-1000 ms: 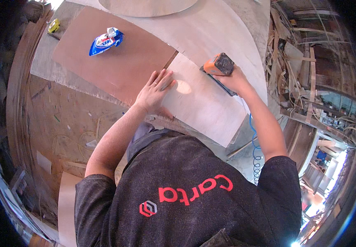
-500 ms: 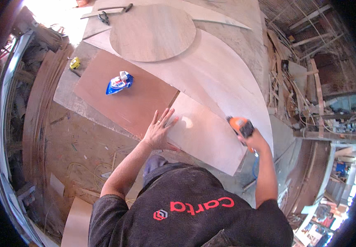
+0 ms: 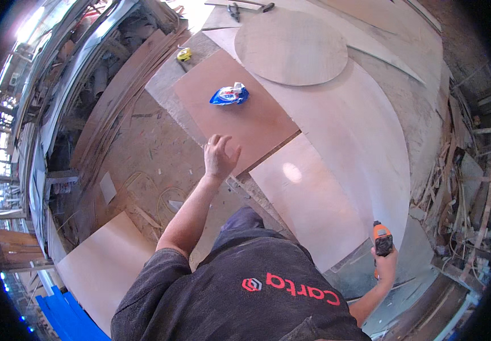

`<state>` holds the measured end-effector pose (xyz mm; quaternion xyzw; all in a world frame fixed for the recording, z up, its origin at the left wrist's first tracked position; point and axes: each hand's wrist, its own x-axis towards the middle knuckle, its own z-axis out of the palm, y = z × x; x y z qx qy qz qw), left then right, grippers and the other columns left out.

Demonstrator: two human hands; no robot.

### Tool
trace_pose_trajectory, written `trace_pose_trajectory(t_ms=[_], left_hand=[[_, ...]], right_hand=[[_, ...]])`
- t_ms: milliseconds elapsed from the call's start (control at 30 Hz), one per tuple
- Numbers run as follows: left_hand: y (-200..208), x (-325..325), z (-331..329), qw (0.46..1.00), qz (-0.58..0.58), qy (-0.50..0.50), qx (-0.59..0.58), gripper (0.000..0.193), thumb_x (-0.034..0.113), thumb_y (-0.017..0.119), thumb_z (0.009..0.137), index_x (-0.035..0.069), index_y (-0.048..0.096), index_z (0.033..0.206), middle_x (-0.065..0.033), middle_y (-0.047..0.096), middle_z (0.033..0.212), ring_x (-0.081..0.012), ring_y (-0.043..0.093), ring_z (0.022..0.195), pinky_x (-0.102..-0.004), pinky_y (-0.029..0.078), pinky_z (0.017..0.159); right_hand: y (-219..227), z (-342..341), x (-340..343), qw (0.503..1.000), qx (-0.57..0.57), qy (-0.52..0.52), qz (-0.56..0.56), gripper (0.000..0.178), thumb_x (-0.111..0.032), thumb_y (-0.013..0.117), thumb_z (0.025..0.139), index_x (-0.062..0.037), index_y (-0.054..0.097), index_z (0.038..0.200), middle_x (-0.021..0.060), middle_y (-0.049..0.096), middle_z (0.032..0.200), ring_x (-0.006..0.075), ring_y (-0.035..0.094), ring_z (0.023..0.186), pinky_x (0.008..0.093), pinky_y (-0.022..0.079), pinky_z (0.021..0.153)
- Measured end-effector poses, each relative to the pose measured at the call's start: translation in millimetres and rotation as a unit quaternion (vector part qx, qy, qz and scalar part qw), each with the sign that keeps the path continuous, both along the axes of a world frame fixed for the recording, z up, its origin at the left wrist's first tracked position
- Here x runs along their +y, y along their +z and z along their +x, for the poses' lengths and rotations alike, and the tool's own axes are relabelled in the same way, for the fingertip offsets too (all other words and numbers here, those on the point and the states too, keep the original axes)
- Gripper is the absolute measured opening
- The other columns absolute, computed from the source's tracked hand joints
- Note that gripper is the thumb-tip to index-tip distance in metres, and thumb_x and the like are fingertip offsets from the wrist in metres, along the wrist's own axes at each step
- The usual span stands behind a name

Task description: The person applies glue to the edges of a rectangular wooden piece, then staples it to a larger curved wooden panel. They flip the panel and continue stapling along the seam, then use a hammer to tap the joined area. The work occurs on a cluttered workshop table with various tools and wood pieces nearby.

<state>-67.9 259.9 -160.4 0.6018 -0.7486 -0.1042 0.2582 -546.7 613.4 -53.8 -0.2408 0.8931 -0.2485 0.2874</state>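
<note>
My right hand (image 3: 386, 265) is closed around an orange-and-black cordless drill (image 3: 382, 241), over the right end of a pale rectangular panel (image 3: 308, 193). Its tip is too small to make out. My left hand (image 3: 221, 158) hovers at the near edge of a reddish-brown board (image 3: 251, 122), thumb apart and fingers loosely bent, with nothing in it. A crumpled blue-and-white plastic packet (image 3: 229, 95) lies on that board. Beyond both pieces is a large pale sheet with a curved edge (image 3: 365, 125), and a round wooden disc (image 3: 291, 48) rests on it.
At the table's far left corner sits a yellow tape measure (image 3: 184, 54). Pliers (image 3: 233, 12) lie near the far edge. Long boards (image 3: 117, 94) are stacked to the left, and another pale panel (image 3: 106, 256) leans at lower left. Wood scraps (image 3: 453, 148) crowd the right side.
My left hand has come off the pale panel and drawn back left, its fingers bending. The drill in my right hand has moved nearer and to the right. The view has turned.
</note>
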Motion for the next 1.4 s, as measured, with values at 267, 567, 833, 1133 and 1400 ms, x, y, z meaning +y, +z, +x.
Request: trace_pose_trajectory(t_ms=[267, 567, 833, 1133, 1400], left_hand=[[2, -110, 28, 0.999, 0.008, -0.010, -0.032, 0.103, 0.034, 0.092, 0.070, 0.007, 0.040, 0.155, -0.0238, 0.046, 0.149, -0.0404, 0.047, 0.138, -0.0486, 0.039, 0.117], [-24, -205, 15, 0.982, 0.066, -0.162, 0.078, 0.069, 0.022, 0.086, 0.080, 0.005, 0.058, 0.140, -0.0234, 0.056, 0.138, -0.0407, 0.056, 0.128, -0.0461, 0.047, 0.109], [-46, -196, 23, 0.986, 0.012, -0.159, 0.046, 0.039, 0.009, 0.074, 0.088, -0.001, 0.063, 0.124, -0.0221, 0.058, 0.119, -0.0412, 0.060, 0.111, -0.0482, 0.049, 0.097], [-30, -92, -2, 0.976, -0.023, -0.158, 0.150, 0.031, 0.009, 0.073, 0.095, -0.005, 0.064, 0.121, -0.0184, 0.057, 0.115, -0.0344, 0.061, 0.105, -0.0438, 0.050, 0.091], [-1, 65, -110, 0.942, -0.052, -0.236, 0.235, 0.030, 0.015, 0.071, 0.098, -0.008, 0.065, 0.117, -0.0139, 0.067, 0.099, -0.0257, 0.062, 0.091, -0.0410, 0.050, 0.085]], right_hand=[[10, 36, 9, 0.998, -0.040, 0.001, -0.047, 0.055, -0.006, 0.083, 0.073, 0.0010, 0.066, 0.125, 0.0104, 0.072, 0.104, 0.0227, 0.067, 0.094, 0.0371, 0.051, 0.089], [72, 156, 29, 0.991, 0.062, -0.115, 0.003, 0.056, -0.008, 0.085, 0.072, 0.0035, 0.069, 0.124, 0.0143, 0.076, 0.104, 0.0214, 0.071, 0.097, 0.0349, 0.053, 0.089], [54, 213, 80, 0.986, -0.013, -0.157, -0.058, 0.054, -0.005, 0.085, 0.073, 0.0006, 0.069, 0.125, 0.0064, 0.076, 0.107, 0.0138, 0.067, 0.095, 0.0324, 0.053, 0.090], [37, 226, 206, 0.973, 0.020, -0.211, -0.092, 0.050, -0.016, 0.080, 0.076, -0.0061, 0.072, 0.125, 0.0168, 0.077, 0.106, 0.0224, 0.074, 0.098, 0.0368, 0.055, 0.089], [13, 190, 352, 0.960, 0.051, -0.271, -0.041, 0.053, -0.013, 0.076, 0.076, -0.0067, 0.070, 0.128, 0.0208, 0.076, 0.106, 0.0368, 0.074, 0.099, 0.0419, 0.056, 0.087]])
